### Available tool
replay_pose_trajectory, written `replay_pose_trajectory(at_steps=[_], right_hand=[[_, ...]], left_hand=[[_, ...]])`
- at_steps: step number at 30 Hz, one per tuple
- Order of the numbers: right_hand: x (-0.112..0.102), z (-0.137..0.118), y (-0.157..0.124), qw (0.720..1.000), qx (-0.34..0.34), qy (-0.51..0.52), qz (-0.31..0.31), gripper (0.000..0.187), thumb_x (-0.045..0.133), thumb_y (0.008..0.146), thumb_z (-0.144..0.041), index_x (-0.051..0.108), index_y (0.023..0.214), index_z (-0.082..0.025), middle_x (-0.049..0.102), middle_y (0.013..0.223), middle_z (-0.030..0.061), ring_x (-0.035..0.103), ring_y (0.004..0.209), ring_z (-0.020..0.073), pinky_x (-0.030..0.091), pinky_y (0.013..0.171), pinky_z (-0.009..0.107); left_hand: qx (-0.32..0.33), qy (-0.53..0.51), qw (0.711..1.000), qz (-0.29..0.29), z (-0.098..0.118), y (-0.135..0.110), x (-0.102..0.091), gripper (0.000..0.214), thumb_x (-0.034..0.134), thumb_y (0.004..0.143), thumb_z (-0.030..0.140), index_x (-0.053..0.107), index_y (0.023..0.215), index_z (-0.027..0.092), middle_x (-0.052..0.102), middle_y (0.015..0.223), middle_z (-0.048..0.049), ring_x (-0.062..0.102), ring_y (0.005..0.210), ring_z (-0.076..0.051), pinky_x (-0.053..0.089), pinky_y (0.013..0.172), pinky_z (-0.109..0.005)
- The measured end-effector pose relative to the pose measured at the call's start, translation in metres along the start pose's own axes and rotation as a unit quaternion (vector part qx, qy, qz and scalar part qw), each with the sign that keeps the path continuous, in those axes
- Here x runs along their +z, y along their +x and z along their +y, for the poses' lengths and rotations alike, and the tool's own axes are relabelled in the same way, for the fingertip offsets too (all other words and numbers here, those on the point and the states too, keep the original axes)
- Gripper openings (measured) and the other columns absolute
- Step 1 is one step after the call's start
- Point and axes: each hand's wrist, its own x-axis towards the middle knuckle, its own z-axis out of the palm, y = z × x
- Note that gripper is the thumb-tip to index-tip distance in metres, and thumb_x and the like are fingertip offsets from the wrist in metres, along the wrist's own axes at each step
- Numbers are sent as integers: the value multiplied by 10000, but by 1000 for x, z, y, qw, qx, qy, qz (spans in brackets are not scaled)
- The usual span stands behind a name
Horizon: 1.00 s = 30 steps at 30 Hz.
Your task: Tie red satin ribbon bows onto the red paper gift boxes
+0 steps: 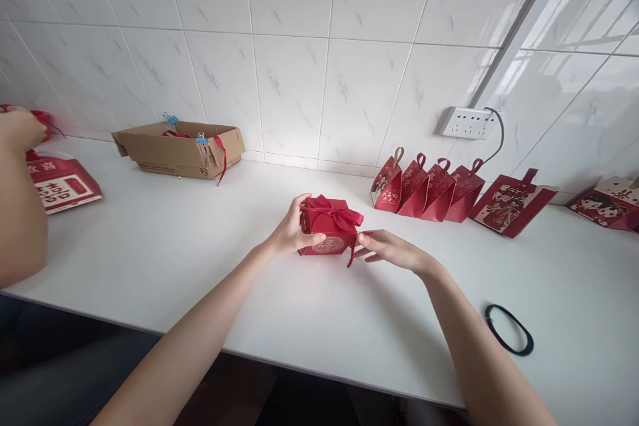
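Red box (322, 226) is sitting on the white table (200, 246), apparently being straightened: left hand (292, 229) gripping its left side, right hand (389, 248) meeting its right edge by a tassel (351, 253), whether pinching I can't say. Next move is likely calling for gentleness, bow (335, 213) crowning top, pale round pattern (333, 245) decorating front

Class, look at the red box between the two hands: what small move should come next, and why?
Probably the right hand should straighten the red strand dangling at the red box's front right corner: the bow sits on top, the left hand holds the box's other end, and the right fingertips are close to that strand.
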Motion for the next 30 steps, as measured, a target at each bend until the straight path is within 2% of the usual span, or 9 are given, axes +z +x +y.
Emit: replay_pose_trajectory(at_steps=[3, 5, 8, 10, 13, 17, 21, 24, 30], right_hand=[[-5, -1, -2, 995, 12, 35, 92, 548, 483, 756, -668, 655, 961, -190, 644, 1043, 133, 637, 906, 262, 537, 752, 396], [-10, -2, -5, 990, -9, 58, 127, 564, 487, 730, -695, 645, 867, -172, 635, 981, 133, 635, 861, 252, 537, 734, 386], [-10, -5, -8, 984, -69, 96, 136, 560, 443, 738, -714, 572, 707, -170, 589, 782, 69, 601, 692, 182, 521, 665, 346], [-3, -8, -6, 983, -75, 79, 150, 533, 456, 739, -701, 520, 665, -177, 529, 668, 19, 531, 587, 137, 480, 597, 304], [13, -11, 3, 984, -35, 20, 173, 508, 506, 726, -673, 484, 619, -177, 465, 577, -17, 435, 523, 108, 383, 524, 260], [28, -10, 14, 975, -34, 47, 214, 485, 478, 761, -642, 505, 632, -175, 459, 571, -25, 419, 525, 109, 362, 531, 264], [29, -6, 18, 964, -61, 126, 225, 381, 532, 770, -547, 566, 722, -171, 593, 736, 19, 557, 720, 163, 453, 731, 315], [29, -3, 20, 957, -76, 147, 239, 338, 527, 780, -508, 574, 716, -180, 626, 845, 42, 575, 857, 199, 450, 822, 347], [36, 3, 28, 939, -83, 190, 276, 335, 544, 767, -496, 551, 643, -185, 603, 1079, 75, 528, 1054, 248, 463, 818, 337]], left_hand=[[-49, -64, 992, -92, 1, 0, -4, 937, 675, 657, 486, 125, 1379, 254, 426, 1339, -128, 475, 1188, -298, 428, 947, -452], [-58, -88, 988, -116, 5, 0, -7, 879, 638, 664, 548, 203, 1368, 251, 384, 1388, -134, 436, 1231, -309, 430, 947, -441], [-32, -74, 997, -11, 14, 2, -8, 693, 528, 708, 624, 397, 1257, 222, 407, 1375, -126, 377, 1277, -297, 399, 979, -421], [-35, -41, 995, 80, 18, 4, -9, 515, 485, 756, 593, 512, 1103, 213, 501, 1275, -105, 461, 1198, -268, 412, 954, -400], [-54, 37, 991, 120, 23, 5, -10, 325, 524, 764, 506, 583, 844, 196, 598, 1063, -64, 560, 997, -223, 442, 866, -357], [-58, 75, 994, 59, 29, 4, -12, 286, 543, 763, 468, 584, 728, 187, 618, 817, -17, 559, 786, -172, 430, 736, -297], [-80, 8, 996, 35, 43, -1, -16, 280, 532, 786, 413, 541, 636, 177, 534, 603, 26, 495, 569, -112, 387, 576, -245], [-118, -56, 991, -36, 54, -5, -20, 284, 528, 804, 385, 523, 610, 178, 425, 417, 64, 411, 404, -79, 356, 496, -233], [-183, -126, 948, -228, 66, -11, -21, 293, 542, 801, 411, 626, 724, 141, 671, 571, -62, 585, 426, -134, 228, 320, -201]])
